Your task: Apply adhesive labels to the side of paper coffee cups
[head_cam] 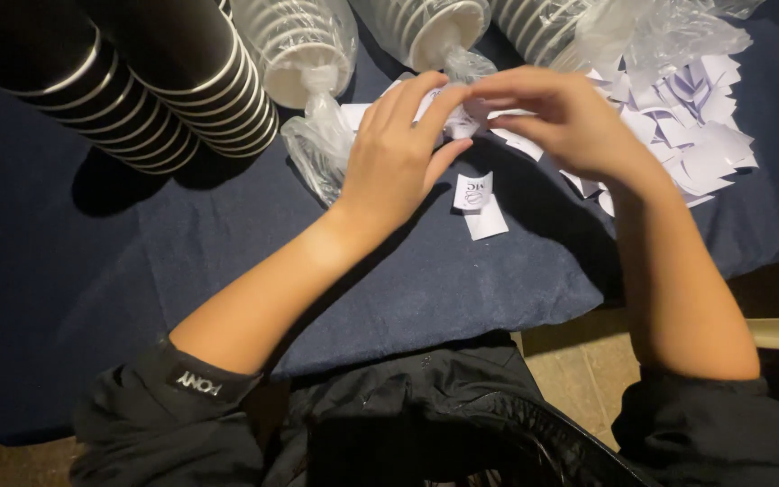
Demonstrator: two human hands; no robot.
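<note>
Both hands meet at 12 o'clock over the dark blue worktop (137, 261). The left hand (398, 153) curls its fingers (426, 90) toward the right hand (561, 117), and a small white paper slip (458, 122) sits pinched between the 2 sets of fingertips, nearly closed on it, though the exact grip is partly hidden. I judge that slip featherlight, thin and floppy, easy to crease or tear, so the edges or a corner look like the safest hold, with light pressure. 2 more slips (478, 203) lie just below at 6 o'clock of the hands. A loose pile of white slips (696, 135) spreads at 3 o'clock. Black-and-white stacked cups (164, 99) lie at 10 o'clock, and plastic-wrapped cup sleeves (308, 54) at 12 o'clock.
</note>
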